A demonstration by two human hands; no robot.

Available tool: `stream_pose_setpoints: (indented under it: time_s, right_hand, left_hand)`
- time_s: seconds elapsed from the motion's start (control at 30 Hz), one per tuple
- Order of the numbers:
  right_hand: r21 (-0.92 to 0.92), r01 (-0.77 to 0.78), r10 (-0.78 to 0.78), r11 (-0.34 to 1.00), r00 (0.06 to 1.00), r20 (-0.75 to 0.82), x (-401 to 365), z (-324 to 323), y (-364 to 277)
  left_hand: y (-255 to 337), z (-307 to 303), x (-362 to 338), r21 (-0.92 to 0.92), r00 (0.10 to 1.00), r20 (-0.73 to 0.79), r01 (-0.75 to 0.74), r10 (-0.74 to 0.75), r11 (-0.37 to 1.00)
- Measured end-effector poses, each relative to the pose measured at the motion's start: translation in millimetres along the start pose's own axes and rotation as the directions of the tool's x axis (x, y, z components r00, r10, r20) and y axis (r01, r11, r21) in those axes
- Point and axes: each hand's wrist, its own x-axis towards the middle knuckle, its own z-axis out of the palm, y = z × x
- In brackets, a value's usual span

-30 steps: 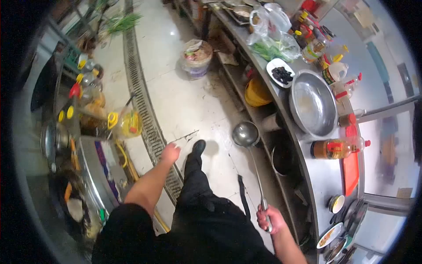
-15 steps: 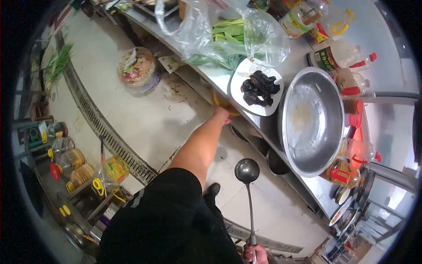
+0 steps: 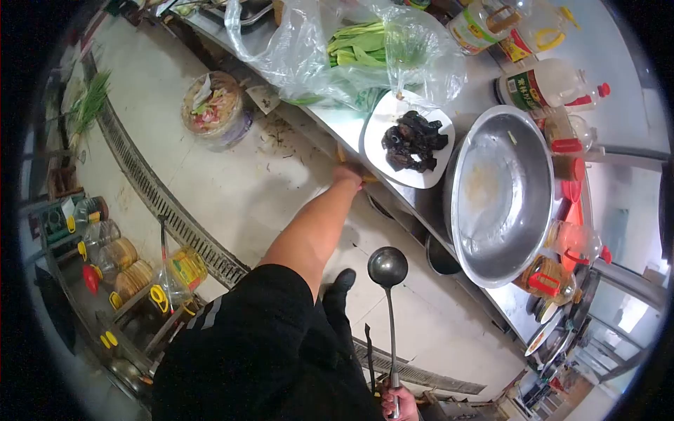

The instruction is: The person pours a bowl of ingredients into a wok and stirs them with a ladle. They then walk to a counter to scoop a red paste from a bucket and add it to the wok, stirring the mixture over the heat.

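Observation:
My right hand point(image 3: 399, 401) is wrapped round the handle of a metal ladle point(image 3: 387, 267). The ladle's round bowl is up, over the floor beside the counter. My left hand point(image 3: 347, 175) reaches to the lower shelf under the counter edge, touching or just beside something yellow-orange point(image 3: 370, 179) there. Its fingers are mostly hidden, so their grip does not show. On the counter above it sits a white plate point(image 3: 373, 133) of dark, blackish food pieces point(image 3: 415, 142). A large steel basin point(image 3: 502, 203) stands beside the plate.
A plastic bag point(image 3: 309, 59) with green leafy vegetables point(image 3: 358, 45) lies on the counter. Several bottles, including one with a green label point(image 3: 537, 88), line its back. A waste bucket point(image 3: 210, 112) stands on the floor. A drain grate point(image 3: 147, 182) crosses the floor; oil jugs point(image 3: 130, 281) stand left.
The ladle has shifted slightly left and up. My left hand has gone a little deeper under the counter edge. A thin dark strip now shows beside the ladle handle.

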Motion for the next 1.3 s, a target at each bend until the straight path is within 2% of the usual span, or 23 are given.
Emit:
stream_pose_setpoints:
  time_s: [0.07,0.1,0.13,0.2,0.23,0.27,0.3,0.37,0.4,0.43,0.47,0.5,0.53,0.57,0.63,0.7,0.8,0.87,1.0,1.07,1.17,1.23,1.3]
  right_hand:
    - [0.002,-0.024,0.024,1.0,1.0,0.004,0.6,-6.9,-3.6]
    - [-0.041,0.012,-0.011,0.999,1.0,0.006,2.7,-13.1,-5.8]
    - [-0.085,0.046,-0.045,0.995,0.999,0.011,4.4,-18.8,-7.5]
    - [-0.047,-0.013,0.008,0.999,0.995,-0.097,4.0,-24.1,-18.2]
    - [0.001,-0.057,0.056,0.998,0.976,-0.209,2.7,-23.9,-27.1]
    - [-0.021,-0.083,0.079,0.996,0.986,-0.144,2.7,-23.2,-36.4]
    - [-0.045,-0.087,0.08,0.995,0.986,-0.148,0.9,-13.2,-43.6]
    - [-0.109,-0.057,0.025,0.992,0.961,-0.277,-9.0,24.8,-48.6]
    - [-0.293,0.064,-0.126,0.954,0.973,-0.195,-16.0,44.4,-47.5]
    - [-0.311,0.056,-0.126,0.949,0.969,-0.212,-13.6,33.0,-55.3]
    - [-0.22,-0.026,0.024,0.975,1.0,-0.011,-6.2,16.7,-68.7]
    - [-0.14,-0.13,0.157,0.982,0.966,0.203,0.0,3.7,-78.2]
    - [-0.185,-0.127,0.171,0.974,0.954,0.245,1.5,-4.6,-81.2]
    - [-0.193,-0.134,0.178,0.972,0.956,0.235,0.2,-9.3,-81.3]
    - [-0.172,-0.146,0.187,0.974,0.95,0.249,0.0,-12.5,-81.8]
    - [-0.131,-0.188,0.215,0.973,0.947,0.239,1.0,-17.7,-82.1]
    - [-0.042,-0.259,0.262,0.965,0.936,0.234,8.7,-25.2,-81.2]
    - [-0.007,-0.286,0.279,0.958,0.931,0.235,13.3,-25.0,-82.4]
    - [-0.026,-0.264,0.263,0.964,0.937,0.229,16.5,-20.6,-82.0]
    - [-0.053,-0.263,0.268,0.963,0.938,0.221,16.1,-20.6,-83.4]
    - [-0.079,-0.219,0.229,0.972,0.961,0.153,14.6,-19.1,-87.8]
    - [-0.399,-0.093,0.15,0.912,0.982,0.113,15.8,-25.9,-95.3]
    - [-0.39,-0.093,0.136,0.916,0.987,0.083,4.1,-11.3,-94.7]
  left_hand:
    - [0.4,1.7,4.0,0.344,0.99,0.042,-0.138,0.132,0.929]
    - [3.7,0.9,0.3,0.338,0.991,0.034,-0.136,0.132,0.931]
    - [13.3,-2.7,-10.6,0.658,0.951,0.185,-0.308,0.248,0.687]
    - [-9.1,-3.4,22.4,0.806,0.789,0.396,-0.544,0.47,0.234]
    - [5.3,-7.2,-1.4,0.806,0.811,0.339,-0.512,0.476,0.298]
    - [20.1,-11.2,-26.1,0.799,0.831,0.281,-0.48,0.48,0.362]
    - [21.9,-12.6,-36.6,0.776,0.743,0.239,-0.533,0.625,0.337]
    - [18.3,-2.7,-12.6,0.679,0.773,0.312,-0.588,0.552,0.44]
    - [19.6,2.6,-6.6,0.616,0.825,0.311,-0.554,0.472,0.56]
    - [19.5,8.0,-3.4,0.582,0.86,0.304,-0.508,0.409,0.635]
    - [17.6,11.9,-4.2,0.642,0.869,0.297,-0.489,0.396,0.591]
    - [13.7,13.8,-18.9,0.812,0.835,0.287,-0.473,0.47,0.343]
    - [10.4,15.4,-34.3,0.923,0.795,0.275,-0.375,0.54,0.082]
    - [6.0,7.5,-53.0,0.925,0.802,0.266,-0.369,0.535,0.093]
    - [2.2,-4.9,-74.0,0.711,0.835,0.111,-0.446,0.539,0.544]
    - [-14.6,-4.3,-67.2,0.709,0.806,0.131,-0.482,0.577,0.514]
    - [-23.4,0.2,-57.2,0.51,0.803,0.024,-0.522,0.596,0.683]
    - [-17.7,3.5,-55.5,-0.159,0.944,0.117,-0.288,0.308,0.944]
    - [-32.4,16.7,-48.4,-0.177,0.957,0.022,-0.281,0.289,0.943]
    - [-44.3,7.6,-49.1,-0.311,0.992,0.056,-0.087,0.109,0.946]
    - [-86.4,-4.7,-20.0,-0.387,0.989,0.137,-0.003,0.06,0.922]
    - [-157.7,-18.4,61.4,-0.295,0.957,0.239,-0.091,0.166,0.951]
    - [-191.8,-57.5,87.4,0.171,0.91,-0.041,-0.4,0.412,0.9]
